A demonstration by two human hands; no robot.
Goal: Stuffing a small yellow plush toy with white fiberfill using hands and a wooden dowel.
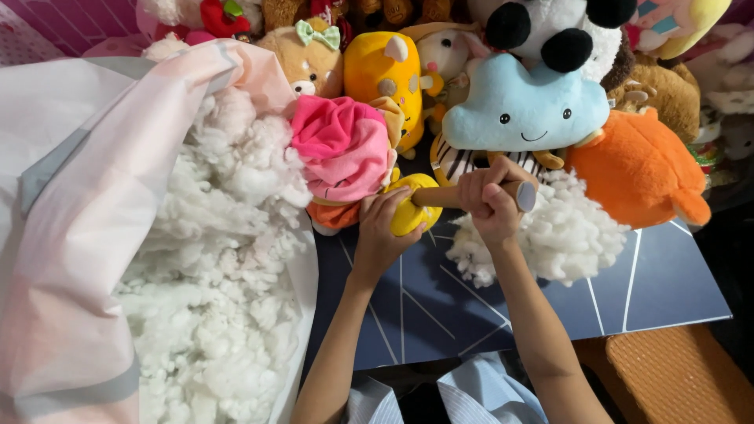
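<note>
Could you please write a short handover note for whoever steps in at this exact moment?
Left hand: grips the yellow limb of the plush doll with the pink hood.
Right hand: fingers closed around a wooden stick whose tip is pushed into that yellow limb.
Supplies: loose white stuffing lies on the dark blue mat beside the right hand; a large open bag of stuffing is on the left.
Done: the limb looks plump.
Left: how much more filling it needs cannot be told; the opening is hidden.
</note>
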